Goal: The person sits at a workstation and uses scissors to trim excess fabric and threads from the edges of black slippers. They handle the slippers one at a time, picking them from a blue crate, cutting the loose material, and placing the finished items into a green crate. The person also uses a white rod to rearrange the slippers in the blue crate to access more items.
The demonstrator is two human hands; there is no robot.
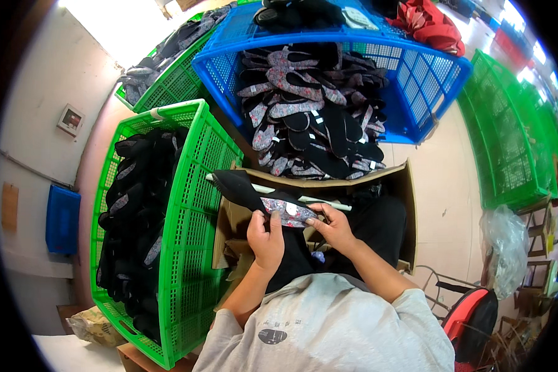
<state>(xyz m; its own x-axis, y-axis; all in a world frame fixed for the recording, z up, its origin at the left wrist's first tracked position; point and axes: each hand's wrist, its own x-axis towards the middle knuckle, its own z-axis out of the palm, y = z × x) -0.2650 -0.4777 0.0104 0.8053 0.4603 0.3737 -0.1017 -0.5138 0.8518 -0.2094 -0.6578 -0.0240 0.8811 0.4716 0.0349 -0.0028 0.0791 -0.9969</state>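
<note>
Between my two hands, above my lap, is a shoe upper [237, 189] of black fabric with a grey-and-red floral lining and a small white label. My left hand [266, 240] is closed on its near edge, thumb on the floral side. With thumb and fingers my right hand [333, 228] pinches its right end. Behind it a pale green bar [328, 202] runs across the opening of a cardboard box [409, 204] around my legs. Ahead, a heap of similar floral and black uppers [294, 87] spills from a blue crate [347, 40] lying on its side.
At my left stands a green crate [189, 248] filled with black uppers [136, 204]. Another green crate [180, 68] with grey pieces is beyond it. Red cloth [428, 28] lies on the blue crate. Green crates [502, 130], a clear plastic bag [505, 248] and a red-black chair [474, 322] are at right.
</note>
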